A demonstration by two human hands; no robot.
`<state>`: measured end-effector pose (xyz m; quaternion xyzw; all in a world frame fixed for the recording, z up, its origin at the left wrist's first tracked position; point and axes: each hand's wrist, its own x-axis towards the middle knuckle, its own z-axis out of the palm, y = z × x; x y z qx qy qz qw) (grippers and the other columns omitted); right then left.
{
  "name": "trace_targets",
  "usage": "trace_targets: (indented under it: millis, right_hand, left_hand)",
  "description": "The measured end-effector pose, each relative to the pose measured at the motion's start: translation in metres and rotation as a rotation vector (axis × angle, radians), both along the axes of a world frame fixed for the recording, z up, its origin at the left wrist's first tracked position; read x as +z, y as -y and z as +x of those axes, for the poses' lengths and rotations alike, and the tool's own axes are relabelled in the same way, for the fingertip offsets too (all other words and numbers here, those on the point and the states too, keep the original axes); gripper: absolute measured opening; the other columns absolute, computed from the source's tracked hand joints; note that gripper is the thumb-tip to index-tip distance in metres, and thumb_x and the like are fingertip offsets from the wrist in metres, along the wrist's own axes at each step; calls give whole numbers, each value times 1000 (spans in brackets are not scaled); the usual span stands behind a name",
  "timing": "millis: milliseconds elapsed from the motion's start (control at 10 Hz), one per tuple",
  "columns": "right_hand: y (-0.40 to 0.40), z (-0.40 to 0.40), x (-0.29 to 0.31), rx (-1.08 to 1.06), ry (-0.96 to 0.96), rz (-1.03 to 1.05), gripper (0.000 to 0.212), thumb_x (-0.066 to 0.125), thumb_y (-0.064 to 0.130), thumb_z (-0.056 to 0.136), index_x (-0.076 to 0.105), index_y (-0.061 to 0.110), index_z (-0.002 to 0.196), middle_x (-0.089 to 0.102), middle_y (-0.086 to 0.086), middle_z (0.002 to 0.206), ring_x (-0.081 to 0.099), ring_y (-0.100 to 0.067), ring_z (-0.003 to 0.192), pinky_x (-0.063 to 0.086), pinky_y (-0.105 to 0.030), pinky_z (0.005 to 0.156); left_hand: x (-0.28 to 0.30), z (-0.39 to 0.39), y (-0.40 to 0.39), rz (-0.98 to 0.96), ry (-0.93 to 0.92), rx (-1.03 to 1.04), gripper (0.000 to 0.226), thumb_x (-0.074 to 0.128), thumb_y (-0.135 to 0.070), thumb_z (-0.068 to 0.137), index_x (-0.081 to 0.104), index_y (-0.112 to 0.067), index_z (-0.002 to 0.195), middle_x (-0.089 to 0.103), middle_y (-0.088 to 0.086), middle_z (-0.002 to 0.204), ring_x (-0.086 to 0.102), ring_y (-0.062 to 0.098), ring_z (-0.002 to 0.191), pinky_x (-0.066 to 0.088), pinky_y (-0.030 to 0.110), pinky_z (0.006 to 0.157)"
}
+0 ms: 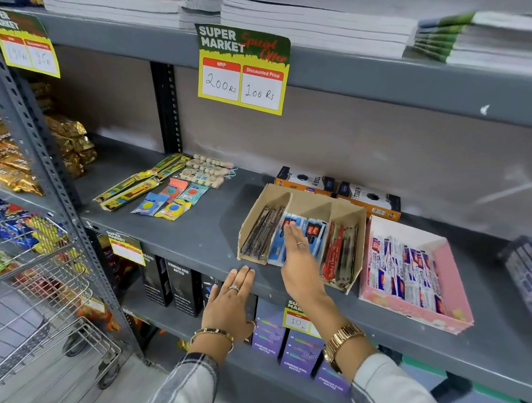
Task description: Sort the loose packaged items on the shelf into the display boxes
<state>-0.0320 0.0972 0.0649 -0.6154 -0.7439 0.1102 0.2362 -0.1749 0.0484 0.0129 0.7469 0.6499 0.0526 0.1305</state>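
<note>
In the head view we see the cardboard display box point(303, 205) on the grey shelf point(209, 238), with our right hand point(301, 263) lying flat over its middle compartment, fingers straight and together on the blue packets point(315, 235). Our left hand point(232, 302) rests empty at the shelf edge below the box's left corner, fingers extended together, while the loose packaged items point(168, 188) lie well left of the box and the pink tray point(455, 284) sits just beside its right wall.
</note>
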Motion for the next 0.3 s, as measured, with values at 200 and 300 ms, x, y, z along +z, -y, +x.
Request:
trace_targets:
  millis: [200,300]
  right_hand:
    - [25,33,32,-132,149,235,81,44,-18,81,8,5,150,7,-11,160,4,-24,148,19,-35,121]
    - [35,53,41,-184,230,230,80,45,-16,82,5,3,149,4,-13,160,1,-26,148,9,-36,121]
  left_hand:
    - [10,2,2,-15,-4,-7,91,60,-32,86,-6,-18,148,-8,-2,158,-6,18,144,10,43,116]
    - [17,6,6,-19,-40,-27,89,57,-36,87,-4,-16,148,-5,1,158,-3,20,144,10,42,116]
